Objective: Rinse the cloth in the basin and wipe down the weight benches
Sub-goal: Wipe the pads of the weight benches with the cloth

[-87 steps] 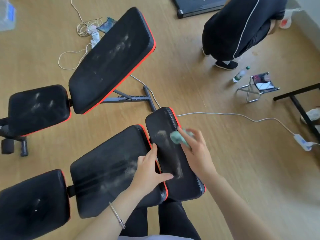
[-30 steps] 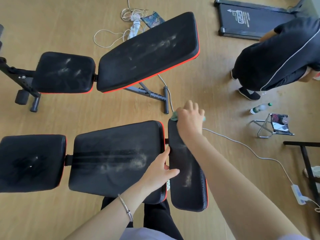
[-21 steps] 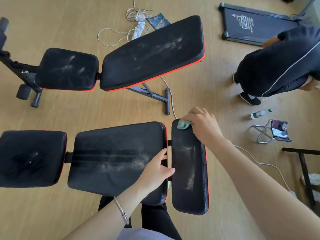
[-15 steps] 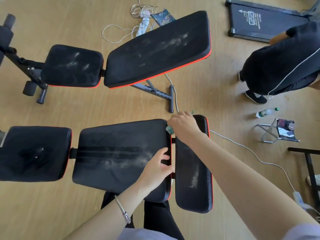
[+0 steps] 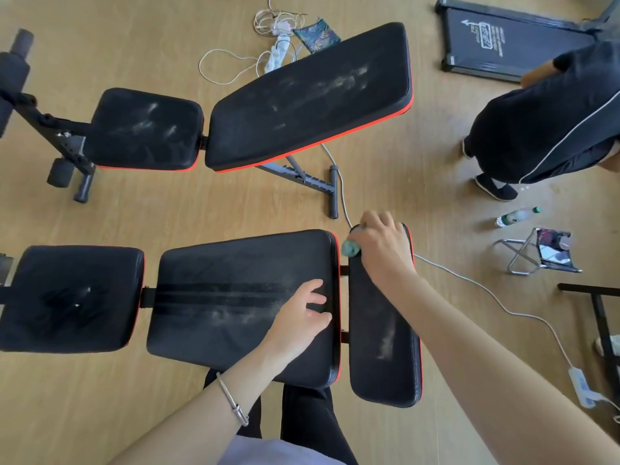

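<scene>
Two black weight benches with red trim stand on the wooden floor. The near bench (image 5: 235, 297) has dusty white smears on its middle pad, and its narrow end pad (image 5: 382, 357) carries a white streak. My right hand (image 5: 382, 250) grips a balled green cloth (image 5: 349, 247) at the far end of that narrow pad. Resting flat with fingers spread, my left hand (image 5: 302, 317) presses the right edge of the middle pad. The far bench (image 5: 308, 95) is tilted and shows white smears on both pads. No basin is in view.
A crouching person in dark clothes (image 5: 550, 122) is at the right. A water bottle (image 5: 518, 216), a small folding stool (image 5: 540, 255), a power strip (image 5: 582, 387) with its cable, a treadmill (image 5: 503, 38) and coiled cords (image 5: 275, 38) lie on the floor.
My right hand has swept the cloth back and forth across the far end of the narrow pad, clearing the smear there. My left hand stayed on the middle pad.
</scene>
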